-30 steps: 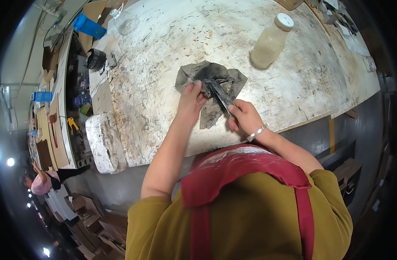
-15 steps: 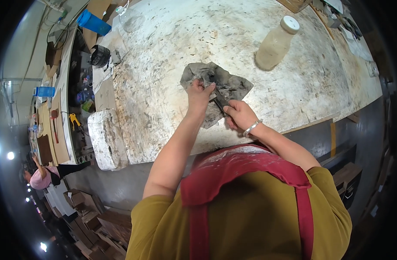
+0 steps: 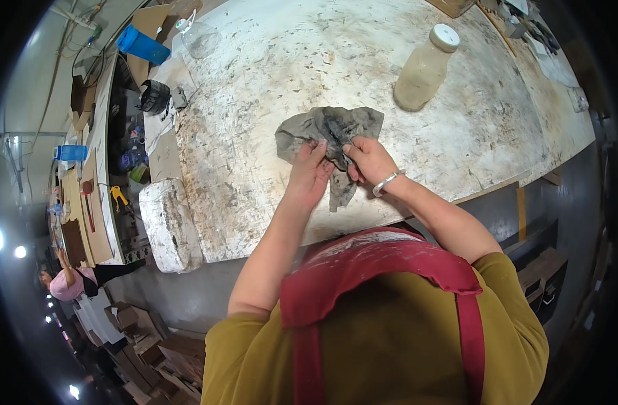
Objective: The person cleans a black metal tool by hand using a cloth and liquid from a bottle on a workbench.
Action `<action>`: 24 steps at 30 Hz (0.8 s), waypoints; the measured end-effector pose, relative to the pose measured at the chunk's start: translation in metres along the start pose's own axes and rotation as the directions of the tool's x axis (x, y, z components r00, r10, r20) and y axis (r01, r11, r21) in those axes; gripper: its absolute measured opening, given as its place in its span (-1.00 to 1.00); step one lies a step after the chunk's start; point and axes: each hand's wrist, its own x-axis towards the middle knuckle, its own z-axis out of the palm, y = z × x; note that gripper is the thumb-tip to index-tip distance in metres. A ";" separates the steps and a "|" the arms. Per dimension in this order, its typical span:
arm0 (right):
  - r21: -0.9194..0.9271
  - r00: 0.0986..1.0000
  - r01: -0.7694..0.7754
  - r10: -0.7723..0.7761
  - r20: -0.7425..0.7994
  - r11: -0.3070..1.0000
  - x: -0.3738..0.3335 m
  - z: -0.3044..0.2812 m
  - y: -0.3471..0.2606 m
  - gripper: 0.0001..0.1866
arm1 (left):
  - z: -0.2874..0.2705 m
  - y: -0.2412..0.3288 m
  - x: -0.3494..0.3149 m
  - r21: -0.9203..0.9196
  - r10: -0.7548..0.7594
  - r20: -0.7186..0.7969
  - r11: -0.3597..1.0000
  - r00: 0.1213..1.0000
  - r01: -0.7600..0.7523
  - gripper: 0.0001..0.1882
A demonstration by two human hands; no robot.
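A grey, dark-stained rag (image 3: 294,135) is bunched up between my two hands over the worktable. My left hand (image 3: 310,174) is closed on its near left side, thumb on top. From the right, my right hand (image 3: 372,162) pinches the rag's middle, thumb pressing beside a blackened fold. A narrow dark tool (image 3: 335,129) seems to lie within the folds; its kind is hidden. A small pale glint shows under my right thumb. One corner of the rag hangs toward me.
The worktable (image 3: 248,88) is white and heavily stained. A capped jar of cloudy liquid (image 3: 420,75) stands at right. Far left are a blue container (image 3: 143,44) and a black roll (image 3: 154,96). A white-smeared block (image 3: 170,225) sits at the left edge. Another person (image 3: 69,283) stands beyond.
The rag, spread flatter before, is now gathered around the dark tool. My left hand has moved slightly down, and my right hand has come up and inward, closer to it.
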 end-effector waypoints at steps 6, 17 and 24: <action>-0.118 0.999 0.053 -0.054 -0.009 0.992 0.001 0.017 0.005 -0.72 | 0.011 -0.006 0.009 0.073 0.049 -0.140 0.997 0.989 -0.040 -0.77; -0.035 0.997 -0.080 0.080 0.017 0.996 -0.061 0.001 0.019 -0.72 | 0.021 -0.009 0.012 0.061 0.074 -0.273 0.996 0.959 -0.060 -0.86; 0.153 0.996 0.012 0.001 -0.085 0.988 -0.037 -0.015 0.002 -0.71 | 0.006 -0.003 0.007 -0.151 0.082 -0.065 0.984 0.995 -0.091 -0.80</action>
